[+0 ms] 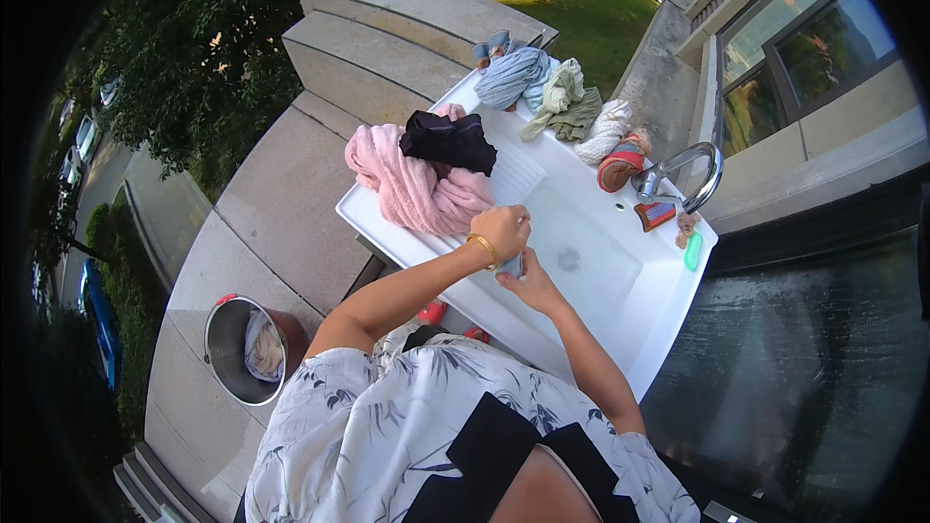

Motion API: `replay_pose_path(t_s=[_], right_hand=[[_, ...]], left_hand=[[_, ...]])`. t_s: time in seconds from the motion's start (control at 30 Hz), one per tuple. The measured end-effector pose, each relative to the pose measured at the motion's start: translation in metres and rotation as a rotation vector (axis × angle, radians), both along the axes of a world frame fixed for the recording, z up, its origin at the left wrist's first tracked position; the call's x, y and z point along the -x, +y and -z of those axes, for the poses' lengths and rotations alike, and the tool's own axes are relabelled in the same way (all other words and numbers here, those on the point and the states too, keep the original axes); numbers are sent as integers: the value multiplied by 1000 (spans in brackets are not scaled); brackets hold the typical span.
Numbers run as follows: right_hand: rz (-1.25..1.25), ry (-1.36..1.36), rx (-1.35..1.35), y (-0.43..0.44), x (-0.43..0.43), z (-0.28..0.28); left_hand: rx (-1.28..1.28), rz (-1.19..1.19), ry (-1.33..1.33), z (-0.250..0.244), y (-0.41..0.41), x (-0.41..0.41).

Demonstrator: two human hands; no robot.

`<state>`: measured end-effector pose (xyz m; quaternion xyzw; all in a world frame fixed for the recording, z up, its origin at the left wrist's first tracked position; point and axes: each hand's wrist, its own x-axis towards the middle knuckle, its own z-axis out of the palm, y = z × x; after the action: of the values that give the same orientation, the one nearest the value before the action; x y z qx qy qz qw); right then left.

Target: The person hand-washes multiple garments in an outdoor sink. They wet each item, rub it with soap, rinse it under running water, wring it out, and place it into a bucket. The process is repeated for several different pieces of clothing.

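My left hand (501, 234), with a gold bracelet at the wrist, is closed in a fist above the near side of a white washing sink (465, 312). Just below it, my right hand (534, 282) grips a small grey-blue cloth (511, 266), which runs up into the left fist; the fingers partly hide it. Beside my left hand, a twisted pink towel (414, 192) rests on the sink's left end, with a folded black garment (449, 142) on top. Shallow water appears to lie in the basin around the drain (568, 258).
Twisted blue (508, 76), green (574, 112) and white cloths (607, 131) line the far rim. Near the chrome faucet (679, 178) are a red-and-brown item (621, 165), a sponge-like piece (655, 216) and green soap (693, 251). A metal bucket (290, 338) holding cloth stands at left.
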<state>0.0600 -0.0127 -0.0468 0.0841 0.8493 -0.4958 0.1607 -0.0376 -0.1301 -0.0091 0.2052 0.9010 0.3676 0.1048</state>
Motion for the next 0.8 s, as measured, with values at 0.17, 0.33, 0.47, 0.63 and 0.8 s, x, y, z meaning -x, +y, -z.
replay_pose_path(t_s=[0.17, 0.33, 0.47, 0.63, 0.8], right_hand=[[67, -30, 68, 40, 18, 28], [197, 154, -130, 68, 66, 51], [286, 101, 17, 61, 81, 22], [281, 100, -38, 70, 93, 40], [232, 374, -118, 89, 126, 37]], left_hand=[[-205, -232, 315, -59, -122, 7], [143, -766, 359, -56, -281, -28], [511, -1130, 216, -16, -385, -67], [719, -1386, 46, 23, -487, -121], [755, -1352, -224, 92, -576, -172]])
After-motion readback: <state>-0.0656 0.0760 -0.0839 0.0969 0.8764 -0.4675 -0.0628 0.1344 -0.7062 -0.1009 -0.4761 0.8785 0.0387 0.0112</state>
